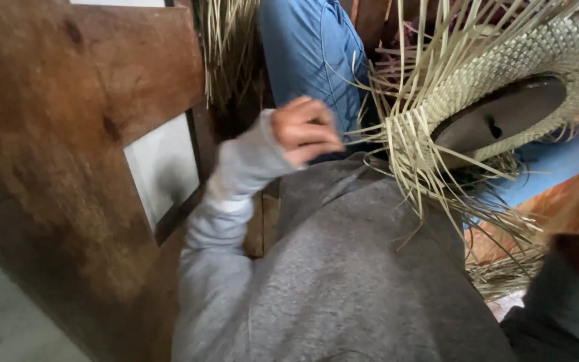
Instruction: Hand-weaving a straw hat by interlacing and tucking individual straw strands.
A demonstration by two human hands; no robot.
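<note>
Pinched between the curled fingers of the left hand, at frame centre, are a few thin loose straw strands running right into the half-woven straw hat, which sits over a dark rounded form in the upper right. Only a blurred edge at the far right might be the right hand, so its grip cannot be told. Such dry, stiff strands could snap or slip free if pulled sharply, and that might loosen the finished weave beside them.

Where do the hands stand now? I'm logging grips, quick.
Left hand: closed, pinching straw strands of the woven piece.
Right hand: cannot be told; only a blur at the right edge.
</note>
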